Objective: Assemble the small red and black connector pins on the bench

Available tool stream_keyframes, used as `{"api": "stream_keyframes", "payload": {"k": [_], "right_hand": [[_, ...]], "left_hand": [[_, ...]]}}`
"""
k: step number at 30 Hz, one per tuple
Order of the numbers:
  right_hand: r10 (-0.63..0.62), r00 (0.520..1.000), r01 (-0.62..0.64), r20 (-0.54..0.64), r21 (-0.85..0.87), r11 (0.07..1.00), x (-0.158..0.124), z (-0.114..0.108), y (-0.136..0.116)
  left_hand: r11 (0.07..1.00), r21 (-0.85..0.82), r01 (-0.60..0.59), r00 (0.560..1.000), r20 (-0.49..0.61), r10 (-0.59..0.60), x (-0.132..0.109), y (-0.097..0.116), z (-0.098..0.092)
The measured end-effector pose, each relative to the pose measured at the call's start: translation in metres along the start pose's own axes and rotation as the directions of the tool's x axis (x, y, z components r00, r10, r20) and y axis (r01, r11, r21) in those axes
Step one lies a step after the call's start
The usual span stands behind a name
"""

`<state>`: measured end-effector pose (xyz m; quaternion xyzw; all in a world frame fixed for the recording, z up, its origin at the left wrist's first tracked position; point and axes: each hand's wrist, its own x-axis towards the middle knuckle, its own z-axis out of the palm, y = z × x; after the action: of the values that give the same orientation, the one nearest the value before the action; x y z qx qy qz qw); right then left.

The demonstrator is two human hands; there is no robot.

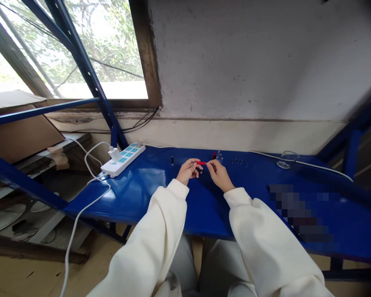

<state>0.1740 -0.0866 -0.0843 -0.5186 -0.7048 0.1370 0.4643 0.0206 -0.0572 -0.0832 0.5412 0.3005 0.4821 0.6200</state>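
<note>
My left hand (189,171) and my right hand (218,172) are close together above the blue table (142,194). A thin red pen-like barrel (200,163) lies level between them. The left fingers pinch its left end, with some of the other fingers spread. Right thumb and fingertips close on the other end, where a small tip shows. Just behind the right hand rest clear tubes (220,157) and small red and black pieces (214,155). Several tiny pieces (237,161) sit in a row farther right. A short black cylinder (172,161) stands left of my left hand.
A white power strip (123,160) with a plugged-in adapter (114,153) lies on the left; its cable hangs over the table edge. A clear glass (287,160) is at the back right, near a white cable (324,168). A dark pixelated item (299,210) lies at right.
</note>
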Motion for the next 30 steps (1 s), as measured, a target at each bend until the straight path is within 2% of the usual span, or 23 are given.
{"api": "stream_keyframes", "payload": {"k": [4,11,19,21,23,27,30], "right_hand": [[0.018,0.999,-0.021,0.028,0.1,0.995,0.0,0.004,0.004],[-0.028,0.996,0.027,0.084,0.015,1.0,0.0,0.002,0.005],[-0.083,0.995,0.081,0.059,0.032,0.996,0.001,0.005,0.008],[-0.087,0.994,0.086,0.062,0.021,0.996,0.001,0.005,0.008],[-0.094,0.994,0.094,0.047,-0.011,0.995,0.001,0.003,0.006],[-0.093,0.996,0.093,0.007,-0.105,0.99,0.002,-0.002,0.005],[-0.018,0.999,0.025,0.043,-0.178,0.984,0.003,-0.007,0.012]], "left_hand": [[1.0,-0.001,-0.004,1.0,-0.008,0.004,0.001,-0.001,-0.001],[1.0,0.004,-0.008,1.0,0.005,0.008,-0.001,0.0,-0.001],[0.999,0.04,0.019,0.999,0.03,-0.02,-0.003,0.001,0.002],[0.998,0.07,0.009,1.0,-0.01,-0.009,-0.002,0.0,0.002],[0.996,0.086,-0.016,0.995,-0.099,0.024,0.0,-0.001,0.001],[0.993,0.089,-0.076,0.948,-0.302,0.1,0.001,0.001,-0.002],[0.992,0.1,-0.082,0.92,-0.375,0.114,-0.001,0.004,-0.003]]}}
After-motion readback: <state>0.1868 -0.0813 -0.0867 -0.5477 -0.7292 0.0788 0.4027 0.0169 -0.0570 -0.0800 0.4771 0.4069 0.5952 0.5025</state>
